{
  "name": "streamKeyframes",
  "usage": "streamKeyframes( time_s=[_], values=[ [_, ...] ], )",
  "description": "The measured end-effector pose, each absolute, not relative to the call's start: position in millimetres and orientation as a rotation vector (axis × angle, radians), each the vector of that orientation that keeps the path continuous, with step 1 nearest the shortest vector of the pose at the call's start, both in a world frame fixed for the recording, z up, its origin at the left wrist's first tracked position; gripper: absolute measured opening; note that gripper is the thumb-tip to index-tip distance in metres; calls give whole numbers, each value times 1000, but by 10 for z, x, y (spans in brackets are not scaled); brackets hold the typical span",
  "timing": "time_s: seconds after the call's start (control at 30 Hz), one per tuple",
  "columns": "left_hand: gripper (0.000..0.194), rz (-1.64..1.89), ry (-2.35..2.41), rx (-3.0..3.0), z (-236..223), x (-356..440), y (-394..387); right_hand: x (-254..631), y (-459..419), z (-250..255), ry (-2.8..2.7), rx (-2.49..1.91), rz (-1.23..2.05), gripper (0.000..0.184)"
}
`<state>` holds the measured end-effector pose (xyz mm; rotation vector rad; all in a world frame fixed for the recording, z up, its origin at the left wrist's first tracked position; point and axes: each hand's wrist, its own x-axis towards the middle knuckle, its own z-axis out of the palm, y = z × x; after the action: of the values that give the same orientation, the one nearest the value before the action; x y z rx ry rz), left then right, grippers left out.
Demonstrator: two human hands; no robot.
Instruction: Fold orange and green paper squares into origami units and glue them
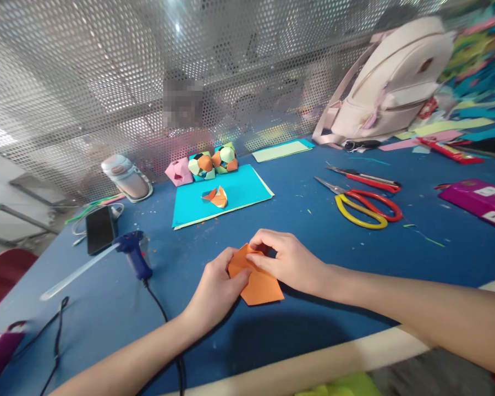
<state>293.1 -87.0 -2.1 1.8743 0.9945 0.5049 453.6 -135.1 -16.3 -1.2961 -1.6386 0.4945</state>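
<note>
A folded piece of orange paper (pixel 260 286) is held between both hands just above the near part of the blue table. My left hand (pixel 219 283) grips its left side, thumb lying on top of the sheet. With thumb and fingers pinched together, my right hand (pixel 286 259) bends the upper edge of the paper. The fingertips under the sheet are hidden. Beyond the hands, a small orange folded piece (pixel 220 197) lies on a stack of turquoise paper (pixel 239 190).
Folded paper balls (pixel 201 165) sit behind the stack. Scissors (pixel 361 206) and a box cutter (pixel 369 179) lie to the right. A blue glue gun (pixel 135 256) with its cord, a phone (pixel 100 228) and a bottle (pixel 126 176) are left. A backpack (pixel 390 82) stands at the back right.
</note>
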Motion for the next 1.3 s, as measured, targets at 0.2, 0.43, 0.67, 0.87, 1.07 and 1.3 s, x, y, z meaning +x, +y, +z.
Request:
streamKeyframes(
  time_s=[0.2, 0.43, 0.67, 0.87, 1.07, 1.3],
  values=[
    [8, 523, 979, 1700, -46, 2916, -846, 4570, -1354, -208, -1840, -1046, 280, 13],
    [11, 535, 962, 1546, -20, 2916, -844, 4620, -1364, -215, -2035, -903, 92, 13],
    [21, 484, 879, 1481, 54, 2896, -845, 4655, -1356, -199, -2049, -916, 0, 11],
    [29, 451, 826, 1581, 72, 2822, -821, 4667, -1369, -172, -2028, -929, -67, 9],
    [32, 420, 857, 1641, 70, 2807, -836, 4684, -1373, -169, -2033, -829, -135, 14],
    [33, 418, 818, 1527, 58, 2789, -841, 4742, -1365, -169, -2170, -799, -236, 22]
  ],
)
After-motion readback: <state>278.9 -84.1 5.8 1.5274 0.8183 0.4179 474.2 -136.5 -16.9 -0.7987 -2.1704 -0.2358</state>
